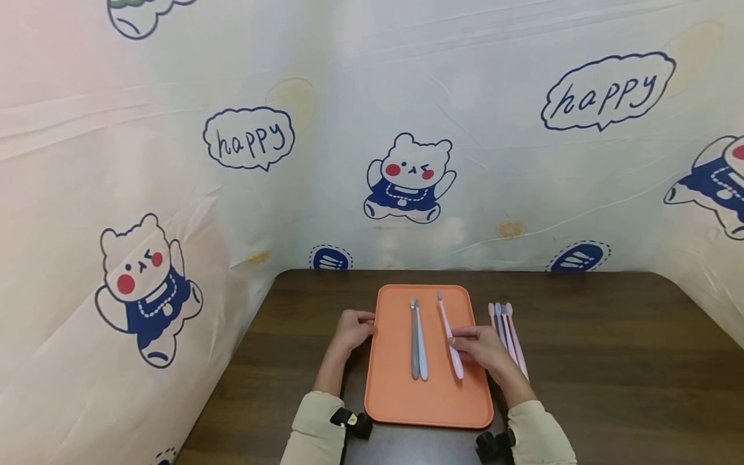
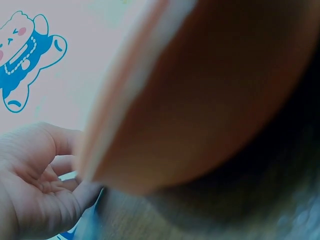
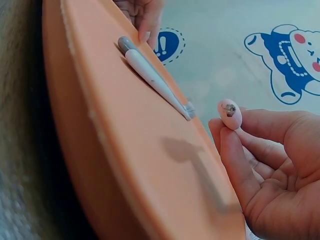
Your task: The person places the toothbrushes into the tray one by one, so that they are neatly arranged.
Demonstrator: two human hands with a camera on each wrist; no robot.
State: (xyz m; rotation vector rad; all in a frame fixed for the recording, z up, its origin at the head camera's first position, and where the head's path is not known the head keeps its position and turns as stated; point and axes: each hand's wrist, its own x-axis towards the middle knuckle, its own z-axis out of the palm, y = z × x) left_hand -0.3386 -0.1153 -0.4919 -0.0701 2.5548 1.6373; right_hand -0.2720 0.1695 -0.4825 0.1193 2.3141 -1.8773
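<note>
Head view: right hand (image 1: 484,347) pinches a pink toothbrush (image 1: 446,326) above an orange tray (image 1: 430,405); left hand (image 1: 352,331), fingers bent, holds the tray's left edge; the backdrop (image 1: 331,200) reads "happy".

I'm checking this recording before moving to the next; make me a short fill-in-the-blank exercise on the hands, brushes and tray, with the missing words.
1. The right hand pinches a brush colored ____.
2. The tray that the left hand touches is colored ____.
3. On it, beside a pale blue brush, lies a ____ brush.
4. In the head view, more brushes lie on the table to the ____ of the tray.

Missing words: pink; orange; gray; right.
</note>
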